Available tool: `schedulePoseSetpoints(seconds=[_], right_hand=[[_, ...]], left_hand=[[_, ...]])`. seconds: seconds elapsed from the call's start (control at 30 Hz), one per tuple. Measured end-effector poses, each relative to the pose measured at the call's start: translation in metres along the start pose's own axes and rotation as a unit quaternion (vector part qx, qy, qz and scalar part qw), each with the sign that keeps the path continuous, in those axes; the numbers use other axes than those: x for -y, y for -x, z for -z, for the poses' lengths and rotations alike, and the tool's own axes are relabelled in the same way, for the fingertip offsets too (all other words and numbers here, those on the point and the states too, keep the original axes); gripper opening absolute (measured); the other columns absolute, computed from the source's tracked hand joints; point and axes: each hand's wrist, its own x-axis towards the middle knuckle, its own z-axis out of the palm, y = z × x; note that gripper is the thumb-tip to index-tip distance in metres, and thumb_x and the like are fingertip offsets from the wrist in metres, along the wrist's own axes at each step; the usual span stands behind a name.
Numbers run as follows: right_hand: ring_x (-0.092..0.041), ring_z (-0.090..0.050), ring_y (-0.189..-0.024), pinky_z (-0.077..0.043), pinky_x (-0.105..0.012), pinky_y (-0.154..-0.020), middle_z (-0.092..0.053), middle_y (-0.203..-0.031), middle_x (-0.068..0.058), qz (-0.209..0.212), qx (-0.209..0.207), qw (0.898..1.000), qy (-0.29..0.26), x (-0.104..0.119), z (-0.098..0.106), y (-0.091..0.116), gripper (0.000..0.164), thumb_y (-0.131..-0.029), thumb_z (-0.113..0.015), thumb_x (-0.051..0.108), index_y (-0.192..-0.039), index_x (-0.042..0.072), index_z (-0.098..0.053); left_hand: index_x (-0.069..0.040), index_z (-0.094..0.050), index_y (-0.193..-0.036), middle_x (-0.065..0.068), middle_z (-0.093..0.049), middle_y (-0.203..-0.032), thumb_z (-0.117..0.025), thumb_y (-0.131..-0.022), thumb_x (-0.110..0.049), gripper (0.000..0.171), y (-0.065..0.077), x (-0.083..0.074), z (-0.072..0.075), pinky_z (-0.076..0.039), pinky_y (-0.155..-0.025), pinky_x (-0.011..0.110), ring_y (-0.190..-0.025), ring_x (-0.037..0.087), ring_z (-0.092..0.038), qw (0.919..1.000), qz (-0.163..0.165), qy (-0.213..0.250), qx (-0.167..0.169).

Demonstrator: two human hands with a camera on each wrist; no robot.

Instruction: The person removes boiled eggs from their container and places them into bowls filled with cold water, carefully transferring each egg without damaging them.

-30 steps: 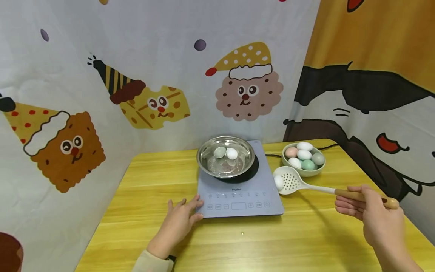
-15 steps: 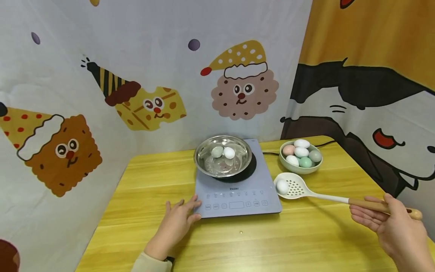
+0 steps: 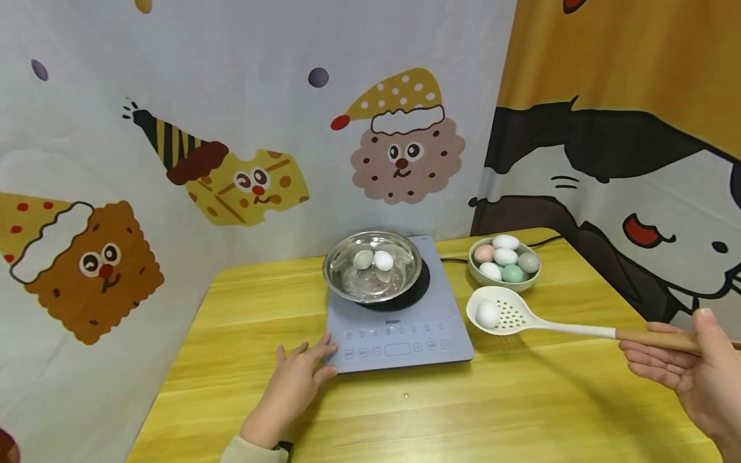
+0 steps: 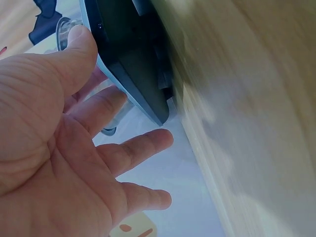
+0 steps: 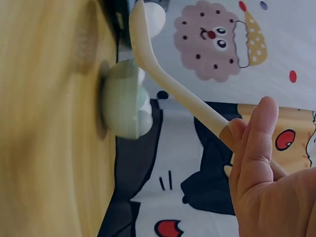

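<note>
My right hand (image 3: 709, 379) holds the wooden handle of a white skimmer (image 3: 573, 328) between thumb and fingers. A white egg (image 3: 487, 314) lies in the skimmer's perforated bowl, above the table just right of a grey induction cooker (image 3: 361, 316). In the right wrist view the skimmer (image 5: 190, 101) is raised off the tabletop. My left hand (image 3: 292, 389) touches the cooker's front left corner with thumb and fingertips; the other fingers spread apart in the left wrist view. A steel basin (image 3: 336, 270) with water stands on the cooker, holding a grey-green egg (image 3: 363, 259) and a white egg (image 3: 383, 260).
A pale green bowl (image 3: 492, 280) filled with several white, pink and green eggs stands right of the cooker, behind the skimmer. A black cord (image 3: 454, 260) runs behind that bowl. A printed curtain (image 3: 266, 96) hangs along the back and sides of the wooden table (image 3: 370, 424).
My right hand has moved right with the skimmer, carrying the egg away from the cooker's right edge. The egg now sits fully in view in the skimmer. My left hand stays at the corner.
</note>
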Motion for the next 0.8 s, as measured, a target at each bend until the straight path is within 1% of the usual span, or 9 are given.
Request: schedulePoseSetpoints(seconds=[0.13, 0.2, 0.27, 0.33, 0.43, 0.53, 0.6, 0.73, 0.8], right_hand=[[-0.031, -0.076, -0.084, -0.061, -0.043, -0.067, -0.077, -0.095, -0.017, -0.01, 0.018, 0.996, -0.083, 0.008, -0.013, -0.013, 0.049, -0.104, -0.031, 0.047, -0.11, 0.009, -0.062], [-0.036, -0.075, -0.088, -0.061, -0.046, -0.071, -0.076, -0.097, -0.021, -0.026, 0.004, 0.991, -0.135, 0.008, -0.023, -0.02, 0.051, -0.1, -0.039, 0.051, -0.111, 0.006, -0.061], [-0.038, -0.073, -0.094, -0.06, -0.049, -0.076, -0.074, -0.1, -0.024, -0.049, -0.013, 0.98, -0.191, 0.005, -0.032, -0.027, 0.054, -0.095, -0.047, 0.054, -0.112, 0.004, -0.058], [-0.04, -0.071, -0.1, -0.059, -0.051, -0.083, -0.073, -0.103, -0.026, -0.08, -0.032, 0.964, -0.25, -0.002, -0.041, -0.032, 0.058, -0.09, -0.054, 0.057, -0.113, 0.003, -0.056], [-0.041, -0.068, -0.108, -0.054, -0.051, -0.097, -0.069, -0.106, -0.03, -0.131, -0.046, 0.93, -0.341, -0.016, -0.049, -0.037, 0.063, -0.086, -0.061, 0.057, -0.117, 0.002, -0.05], [-0.041, -0.065, -0.115, -0.048, -0.048, -0.107, -0.063, -0.106, -0.032, -0.162, -0.066, 0.899, -0.402, -0.031, -0.055, -0.04, 0.064, -0.086, -0.061, 0.056, -0.121, 0.005, -0.045], [-0.041, -0.064, -0.117, -0.046, -0.046, -0.109, -0.061, -0.106, -0.032, -0.168, -0.081, 0.886, -0.424, -0.04, -0.058, -0.041, 0.064, -0.087, -0.06, 0.057, -0.123, 0.005, -0.043], [-0.04, -0.064, -0.118, -0.047, -0.043, -0.11, -0.06, -0.104, -0.032, -0.176, -0.113, 0.868, -0.451, -0.05, -0.062, -0.043, 0.066, -0.087, -0.056, 0.06, -0.127, 0.009, -0.041], [-0.039, -0.063, -0.119, -0.046, -0.04, -0.111, -0.059, -0.104, -0.033, -0.185, -0.12, 0.853, -0.472, -0.054, -0.062, -0.045, 0.069, -0.086, -0.055, 0.063, -0.132, 0.014, -0.039]], left_hand=[[-0.026, -0.063, -0.132, -0.007, -0.048, -0.15, -0.071, -0.087, -0.037, 0.047, 0.001, 0.001, 0.001, -0.013, -0.11, 0.08, -0.132, 0.046, -0.051, 0.9999, 0.001, -0.01, -0.004], [-0.026, -0.063, -0.132, -0.007, -0.049, -0.15, -0.071, -0.087, -0.037, 0.047, 0.002, 0.001, 0.001, -0.013, -0.11, 0.08, -0.132, 0.046, -0.051, 0.9999, 0.001, -0.011, -0.006], [-0.026, -0.063, -0.132, -0.007, -0.049, -0.15, -0.071, -0.087, -0.038, 0.047, 0.002, 0.001, 0.001, -0.013, -0.11, 0.08, -0.131, 0.046, -0.052, 0.9999, 0.0, -0.011, -0.009], [-0.026, -0.064, -0.132, -0.007, -0.05, -0.149, -0.071, -0.087, -0.037, 0.047, 0.002, 0.0, 0.0, -0.013, -0.109, 0.08, -0.13, 0.046, -0.052, 0.9999, 0.0, -0.012, -0.012], [-0.025, -0.064, -0.131, -0.006, -0.051, -0.148, -0.072, -0.086, -0.037, 0.047, 0.003, -0.001, -0.001, -0.014, -0.109, 0.081, -0.129, 0.046, -0.053, 0.9998, -0.002, -0.011, -0.015], [-0.026, -0.064, -0.131, -0.006, -0.051, -0.149, -0.072, -0.086, -0.037, 0.047, 0.002, -0.001, -0.002, -0.014, -0.109, 0.081, -0.129, 0.046, -0.054, 0.9998, -0.004, -0.011, -0.016], [-0.026, -0.064, -0.131, -0.006, -0.05, -0.149, -0.072, -0.086, -0.037, 0.047, 0.002, -0.001, -0.003, -0.014, -0.108, 0.081, -0.129, 0.046, -0.053, 0.9998, -0.005, -0.011, -0.015], [-0.027, -0.064, -0.131, -0.007, -0.05, -0.149, -0.072, -0.086, -0.036, 0.046, 0.002, -0.001, -0.003, -0.014, -0.108, 0.081, -0.129, 0.046, -0.053, 0.9998, -0.005, -0.011, -0.014], [-0.027, -0.064, -0.13, -0.006, -0.051, -0.149, -0.072, -0.086, -0.036, 0.046, 0.001, -0.001, -0.003, -0.014, -0.108, 0.081, -0.129, 0.046, -0.053, 0.9998, -0.004, -0.011, -0.014]])
